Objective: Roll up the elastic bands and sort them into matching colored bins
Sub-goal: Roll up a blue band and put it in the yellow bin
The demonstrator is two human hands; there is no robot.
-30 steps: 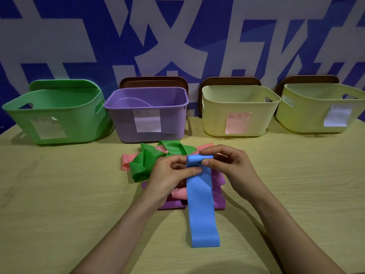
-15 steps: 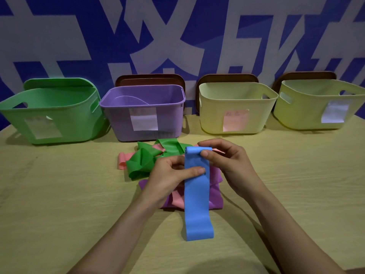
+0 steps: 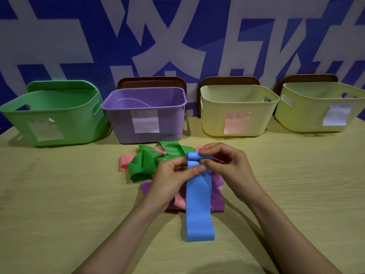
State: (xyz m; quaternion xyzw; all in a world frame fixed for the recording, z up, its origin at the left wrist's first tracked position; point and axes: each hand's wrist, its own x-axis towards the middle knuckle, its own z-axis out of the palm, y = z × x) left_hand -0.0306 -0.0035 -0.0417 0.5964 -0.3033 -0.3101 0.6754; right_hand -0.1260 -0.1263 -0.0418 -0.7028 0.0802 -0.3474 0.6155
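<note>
Head view, one moment. Blue band (image 3: 199, 210) lay lengthwise on the counter (image 3: 59, 194), its near end flat toward the person and its far end already wound into a small roll (image 3: 194, 156). Right grip (image 3: 227, 167) pinched that roll between thumb and curled fingers. Left grip (image 3: 173, 178) pinched the strip just below the roll, thumb across the blue surface. Both grips were clenched on the blue band.

Under and beside the strip sat the unsorted heap: green band (image 3: 144, 165) crumpled to the left, pink band (image 3: 123, 163) poking out at the heap's left edge, purple band (image 3: 217, 198) flat beneath the blue one.

Four bins stood in a row at the back of the counter: green bin (image 3: 59, 123), purple bin (image 3: 169, 119), cream bin (image 3: 213, 119) and yellow-green bin (image 3: 300, 115). Each carried a paper label. The cream bin's label (image 3: 236, 123) looked pink, with writing too faint to read. Brown lids (image 3: 152, 83) leaned behind the three right-hand bins. No band could be seen inside any bin, though their floors were mostly hidden.
</note>
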